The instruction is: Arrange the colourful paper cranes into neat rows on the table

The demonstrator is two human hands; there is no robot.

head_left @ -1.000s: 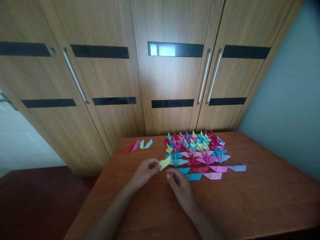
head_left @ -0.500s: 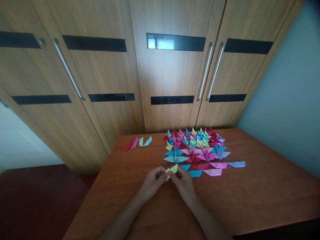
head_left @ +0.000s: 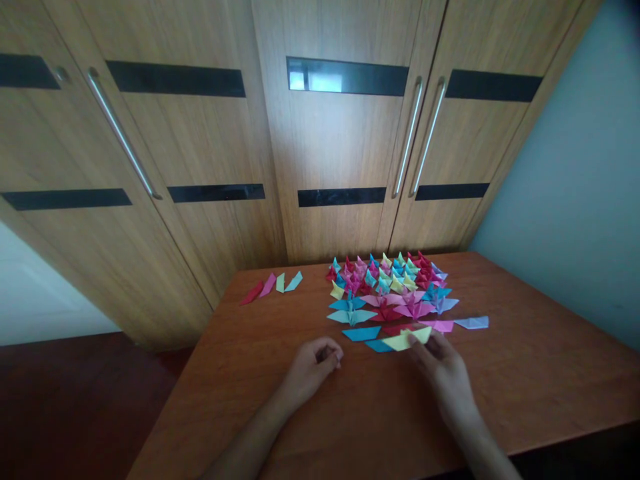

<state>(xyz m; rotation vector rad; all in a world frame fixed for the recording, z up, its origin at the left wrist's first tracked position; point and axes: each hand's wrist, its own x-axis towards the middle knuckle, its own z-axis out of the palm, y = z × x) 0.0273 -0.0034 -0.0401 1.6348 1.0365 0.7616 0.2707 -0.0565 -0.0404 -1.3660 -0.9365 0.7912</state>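
In my right hand (head_left: 445,370) a yellow folded paper piece (head_left: 400,340) is pinched between thumb and fingers, above the folded pieces laid in front of it. It partly covers a blue folded piece (head_left: 379,346) and a red one (head_left: 395,329). My left hand (head_left: 315,367) is curled closed over the table, thumb against the fingers, with nothing visible in it. A flat blue folded piece (head_left: 361,334) lies just beyond it. Behind these stand origami cranes with spread wings, among them a light teal crane (head_left: 353,316).
Several small folded paper cranes (head_left: 370,279) crowd the back of the wooden table (head_left: 270,333). Red, pink, green and pale blue folded strips (head_left: 268,285) lie at the back left. A lavender strip (head_left: 471,323) lies at right. A wooden wardrobe (head_left: 330,147) stands behind.
The yellow paper has left my left hand and moved right in my right hand, out over the folded pieces. My left hand stays near its place, closed. The view has shifted slightly.
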